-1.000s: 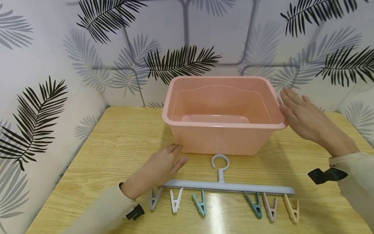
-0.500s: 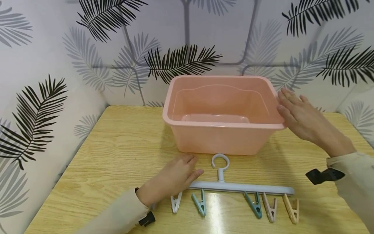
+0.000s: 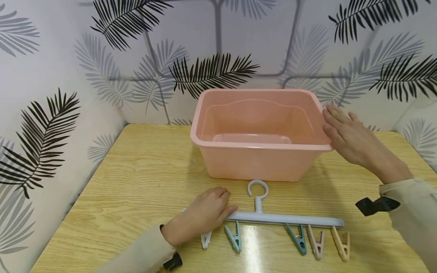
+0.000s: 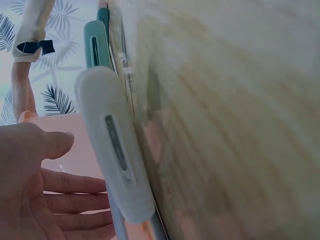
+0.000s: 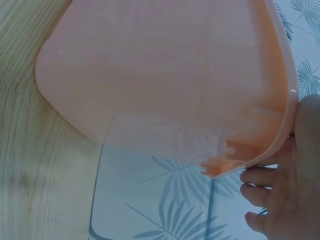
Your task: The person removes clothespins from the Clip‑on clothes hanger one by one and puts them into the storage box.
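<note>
My left hand [image 3: 206, 212] reaches over the left part of a pale grey clip hanger [image 3: 283, 218], covering some of its bar. In the left wrist view its fingers are extended beside the bar, near a white clothespin [image 4: 117, 145]. A teal clothespin [image 3: 234, 238] hangs just right of that hand. Behind the hanger stands a pink plastic basin [image 3: 252, 161], upright on the table. My right hand [image 3: 358, 142] lies along the basin's right rim with straight fingers; the right wrist view shows its fingertips at the rim [image 5: 292, 100]. The hanger's leftmost grey clothespin is hidden by my left arm.
Farther right along the bar hang a dark teal clothespin [image 3: 297, 239], a pinkish-beige one [image 3: 316, 242] and a yellow one [image 3: 340, 244]. The wooden table [image 3: 143, 163] meets a leaf-patterned wall [image 3: 136, 94] close behind the basin.
My left hand has moved right and nearer, from the basin's front left corner to the hanger's bar. My right hand has shifted slightly left at the rim. Basin and hanger stay in place.
</note>
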`<state>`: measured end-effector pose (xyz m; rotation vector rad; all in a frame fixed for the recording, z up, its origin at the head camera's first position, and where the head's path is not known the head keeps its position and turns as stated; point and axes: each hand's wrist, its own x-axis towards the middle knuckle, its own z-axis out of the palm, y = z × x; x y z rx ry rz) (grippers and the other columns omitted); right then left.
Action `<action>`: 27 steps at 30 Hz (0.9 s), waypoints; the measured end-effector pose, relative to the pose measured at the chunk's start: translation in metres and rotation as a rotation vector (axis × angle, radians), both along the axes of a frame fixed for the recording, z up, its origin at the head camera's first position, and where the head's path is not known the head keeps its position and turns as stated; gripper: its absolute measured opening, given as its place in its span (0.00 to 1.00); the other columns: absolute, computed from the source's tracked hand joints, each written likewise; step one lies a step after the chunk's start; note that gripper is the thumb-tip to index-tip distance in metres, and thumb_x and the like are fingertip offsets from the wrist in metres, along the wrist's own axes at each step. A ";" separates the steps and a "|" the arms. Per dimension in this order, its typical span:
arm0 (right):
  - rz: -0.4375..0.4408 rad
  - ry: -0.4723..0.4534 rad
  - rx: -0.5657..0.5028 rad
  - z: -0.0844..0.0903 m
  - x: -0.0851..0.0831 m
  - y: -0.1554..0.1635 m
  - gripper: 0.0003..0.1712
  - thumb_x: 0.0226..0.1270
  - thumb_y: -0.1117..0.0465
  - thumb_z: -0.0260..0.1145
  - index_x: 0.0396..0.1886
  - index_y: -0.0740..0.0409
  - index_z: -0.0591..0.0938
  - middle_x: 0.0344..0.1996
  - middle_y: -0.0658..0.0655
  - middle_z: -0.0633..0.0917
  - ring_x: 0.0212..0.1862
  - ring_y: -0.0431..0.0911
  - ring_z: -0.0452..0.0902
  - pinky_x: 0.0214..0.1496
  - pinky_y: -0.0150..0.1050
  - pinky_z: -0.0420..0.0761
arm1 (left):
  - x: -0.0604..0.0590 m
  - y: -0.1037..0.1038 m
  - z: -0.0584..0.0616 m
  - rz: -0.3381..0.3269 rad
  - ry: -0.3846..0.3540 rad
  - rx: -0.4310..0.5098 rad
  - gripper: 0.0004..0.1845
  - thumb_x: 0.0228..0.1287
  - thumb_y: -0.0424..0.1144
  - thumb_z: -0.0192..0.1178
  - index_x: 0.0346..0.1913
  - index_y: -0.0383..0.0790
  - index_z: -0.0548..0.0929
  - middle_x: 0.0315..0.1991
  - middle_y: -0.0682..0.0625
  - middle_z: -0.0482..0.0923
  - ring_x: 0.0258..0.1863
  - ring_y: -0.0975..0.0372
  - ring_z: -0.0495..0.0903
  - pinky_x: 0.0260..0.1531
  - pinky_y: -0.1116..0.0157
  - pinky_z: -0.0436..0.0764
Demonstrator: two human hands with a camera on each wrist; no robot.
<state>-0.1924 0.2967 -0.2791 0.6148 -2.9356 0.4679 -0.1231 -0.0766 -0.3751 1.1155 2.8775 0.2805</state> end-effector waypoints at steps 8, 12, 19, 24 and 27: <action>0.006 -0.062 -0.043 -0.001 -0.002 0.000 0.31 0.81 0.55 0.35 0.73 0.72 0.49 0.74 0.70 0.46 0.75 0.62 0.37 0.73 0.54 0.33 | 0.002 -0.001 -0.002 -0.036 -0.011 -0.002 0.24 0.75 0.48 0.50 0.57 0.29 0.77 0.56 0.39 0.77 0.57 0.51 0.76 0.57 0.58 0.74; 0.007 -0.093 -0.048 -0.002 -0.003 0.000 0.32 0.81 0.54 0.35 0.74 0.71 0.47 0.74 0.69 0.44 0.75 0.63 0.36 0.73 0.54 0.32 | 0.003 -0.001 -0.003 -0.067 -0.019 -0.011 0.23 0.75 0.48 0.50 0.57 0.30 0.76 0.55 0.40 0.77 0.57 0.52 0.76 0.56 0.59 0.75; 0.013 -0.097 -0.056 -0.002 -0.004 0.000 0.32 0.81 0.54 0.35 0.74 0.71 0.47 0.75 0.69 0.44 0.75 0.64 0.36 0.73 0.56 0.33 | 0.004 -0.002 -0.004 -0.096 -0.018 -0.032 0.21 0.74 0.47 0.51 0.54 0.31 0.78 0.52 0.42 0.79 0.55 0.54 0.77 0.54 0.60 0.76; 0.010 -0.092 -0.060 -0.002 -0.004 -0.001 0.32 0.81 0.53 0.35 0.74 0.71 0.47 0.74 0.70 0.45 0.74 0.65 0.37 0.73 0.57 0.34 | 0.004 -0.001 -0.007 -0.114 -0.009 -0.044 0.16 0.71 0.46 0.55 0.46 0.35 0.81 0.47 0.45 0.80 0.51 0.56 0.78 0.49 0.62 0.78; 0.003 -0.093 -0.059 -0.002 -0.004 -0.001 0.33 0.81 0.53 0.35 0.74 0.71 0.47 0.74 0.70 0.45 0.74 0.65 0.37 0.73 0.57 0.34 | 0.004 0.001 -0.008 -0.132 0.010 -0.054 0.13 0.70 0.45 0.57 0.43 0.37 0.81 0.46 0.46 0.80 0.49 0.57 0.79 0.48 0.62 0.78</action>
